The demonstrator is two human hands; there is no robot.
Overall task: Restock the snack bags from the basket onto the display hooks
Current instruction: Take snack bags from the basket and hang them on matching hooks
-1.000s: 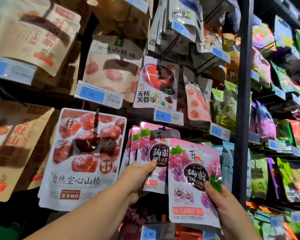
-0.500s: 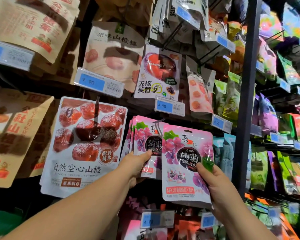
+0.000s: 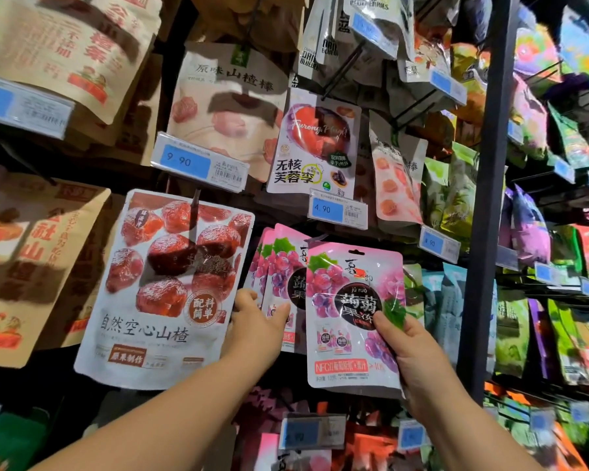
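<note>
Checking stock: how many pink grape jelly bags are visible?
4. One glossy pink grape-print plastic jelly bag is in the right hand's grip; three hanging bags overlap beside it, held by the left hand. Others may hide behind.

Shop aisle: snack bags [image 3: 170,287] hanging in rows on display hooks [image 3: 346,68], blue price tags [image 3: 199,163] clipped below each row.

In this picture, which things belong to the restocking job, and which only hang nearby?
Job: pink grape jelly bag in the right hand; hanging pink bags held by the left hand.
Nearby only: hawthorn bag; plum bag; 4.90 price tag; black post.
</note>
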